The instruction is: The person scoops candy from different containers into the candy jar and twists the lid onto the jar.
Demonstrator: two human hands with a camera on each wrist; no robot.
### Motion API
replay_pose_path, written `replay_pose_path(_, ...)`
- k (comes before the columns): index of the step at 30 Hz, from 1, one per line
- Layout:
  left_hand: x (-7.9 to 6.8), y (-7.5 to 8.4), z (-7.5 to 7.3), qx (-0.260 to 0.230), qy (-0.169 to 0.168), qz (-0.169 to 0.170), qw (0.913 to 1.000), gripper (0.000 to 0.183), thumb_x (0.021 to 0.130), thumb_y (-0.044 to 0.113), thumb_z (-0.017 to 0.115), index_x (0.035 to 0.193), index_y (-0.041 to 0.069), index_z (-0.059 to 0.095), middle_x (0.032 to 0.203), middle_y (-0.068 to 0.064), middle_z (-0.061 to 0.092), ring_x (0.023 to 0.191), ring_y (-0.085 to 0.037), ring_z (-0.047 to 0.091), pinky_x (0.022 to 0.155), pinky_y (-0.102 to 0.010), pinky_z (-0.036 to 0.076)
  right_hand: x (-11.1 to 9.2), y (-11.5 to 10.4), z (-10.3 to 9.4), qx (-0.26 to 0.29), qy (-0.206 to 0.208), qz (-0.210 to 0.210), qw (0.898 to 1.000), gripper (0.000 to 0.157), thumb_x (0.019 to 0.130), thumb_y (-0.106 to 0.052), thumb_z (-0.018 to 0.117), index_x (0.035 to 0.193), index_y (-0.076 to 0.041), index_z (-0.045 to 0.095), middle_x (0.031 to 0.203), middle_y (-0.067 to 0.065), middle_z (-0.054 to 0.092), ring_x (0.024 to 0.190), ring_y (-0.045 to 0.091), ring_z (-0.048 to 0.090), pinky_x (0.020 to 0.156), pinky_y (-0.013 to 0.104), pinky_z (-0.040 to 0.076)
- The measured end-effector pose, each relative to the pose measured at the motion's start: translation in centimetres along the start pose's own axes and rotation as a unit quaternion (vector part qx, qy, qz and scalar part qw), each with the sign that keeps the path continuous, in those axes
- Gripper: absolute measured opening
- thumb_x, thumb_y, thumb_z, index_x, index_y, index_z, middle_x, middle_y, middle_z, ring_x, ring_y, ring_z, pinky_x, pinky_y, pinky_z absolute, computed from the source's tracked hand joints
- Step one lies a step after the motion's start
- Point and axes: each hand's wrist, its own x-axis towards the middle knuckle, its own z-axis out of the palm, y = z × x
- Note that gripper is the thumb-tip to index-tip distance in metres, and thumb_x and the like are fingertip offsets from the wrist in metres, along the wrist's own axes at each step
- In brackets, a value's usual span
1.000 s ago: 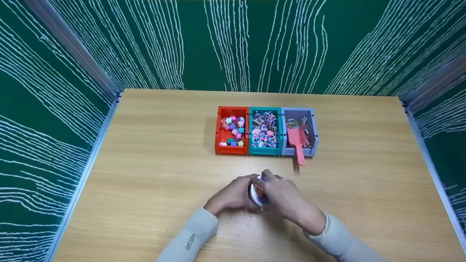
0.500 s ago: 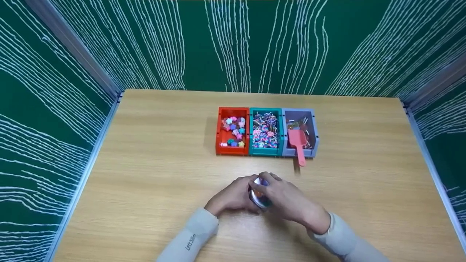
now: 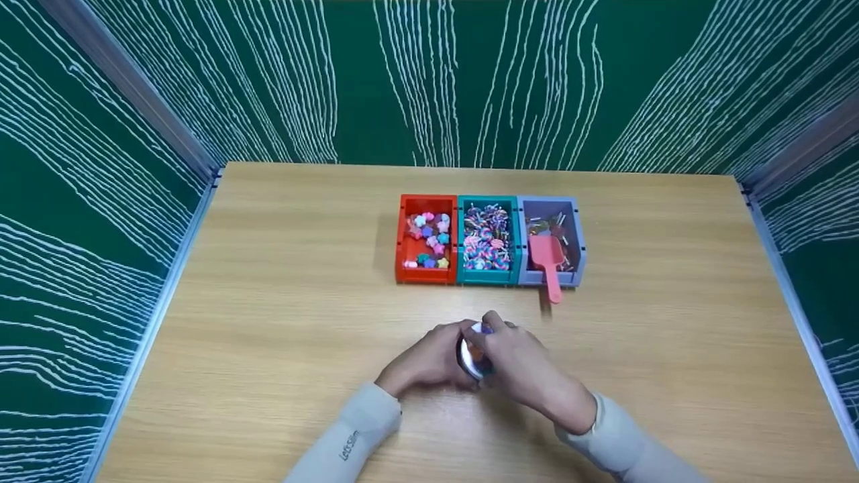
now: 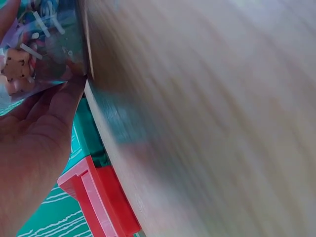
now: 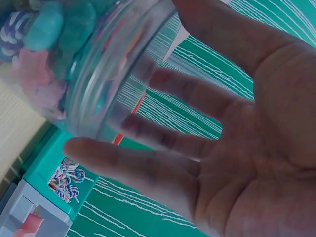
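A clear jar (image 3: 474,362) of small colourful pieces is between both hands near the front middle of the table. My left hand (image 3: 433,359) grips its left side, and in the left wrist view the fingers of my left hand (image 4: 34,143) lie along the clear jar (image 4: 44,49). From the right, my right hand (image 3: 527,359) reaches over the jar's top. The right wrist view has the right hand's (image 5: 237,138) thumb and fingers spread around the ridged, see-through top end of the jar (image 5: 49,59). Star-shaped and swirled pieces show through its wall.
Behind the hands, three joined bins stand in a row: red (image 3: 429,276) with flower-like pieces, teal (image 3: 488,277) with small lollipops, and grey-purple (image 3: 580,241) with stick-like pieces. A pink scoop (image 3: 547,255) lies in the grey-purple bin, handle over its front edge.
My right hand shifts slightly over the jar's top, its wrist drawing in and then out and back. The left hand and the jar stay nearly in place.
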Motion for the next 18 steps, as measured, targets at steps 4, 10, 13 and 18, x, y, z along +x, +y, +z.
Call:
replay_pose_path(4, 0.08, 0.09, -0.01, -0.001, 0.000, 0.001, 1.0000, 0.078, 0.074, 0.022, 0.097, 0.142, 0.017, 0.059, 0.133, 0.006, 0.067, 0.118, -0.006, 0.063, 0.113, -0.028, 0.045, -0.01, -0.30, 0.08, 0.005, 0.008, 0.026, 1.000, 0.060, 0.075, -0.003, 0.094, 0.131, -0.005, 0.072, 0.115, 0.024, 0.062, 0.091, 0.035, 0.067, 0.083, 0.053, 0.063)
replay_pose_path(10, 0.04, 0.04, 0.07, -0.013, 0.000, -0.003, 0.9999, 0.078, 0.073, 0.023, 0.097, 0.141, 0.019, 0.059, 0.134, 0.008, 0.067, 0.119, -0.005, 0.062, 0.114, -0.029, 0.044, -0.09, -0.45, 0.17, 0.001, 0.013, 0.038, 0.999, 0.062, 0.075, -0.003, 0.094, 0.132, -0.006, 0.072, 0.115, 0.024, 0.062, 0.090, 0.034, 0.068, 0.085, 0.052, 0.063)
replay_pose_path(13, -0.05, -0.01, 0.19, -0.008, -0.001, -0.007, 0.9999, 0.079, 0.074, 0.024, 0.096, 0.142, 0.019, 0.058, 0.135, 0.008, 0.066, 0.120, -0.006, 0.061, 0.115, -0.030, 0.044, -0.15, -0.49, 0.26, -0.005, 0.008, 0.043, 0.999, 0.065, 0.075, -0.008, 0.096, 0.135, -0.007, 0.071, 0.119, 0.025, 0.061, 0.092, 0.036, 0.067, 0.084, 0.053, 0.063)
replay_pose_path(18, -0.07, 0.06, 0.36, -0.002, 0.002, -0.009, 1.0000, 0.082, 0.076, 0.024, 0.096, 0.146, 0.017, 0.055, 0.139, 0.004, 0.065, 0.123, -0.009, 0.061, 0.115, -0.031, 0.044, -0.29, -0.54, 0.31, -0.029, -0.008, 0.055, 0.998, 0.070, 0.078, -0.017, 0.096, 0.142, -0.012, 0.067, 0.127, 0.025, 0.060, 0.099, 0.039, 0.067, 0.081, 0.056, 0.063)
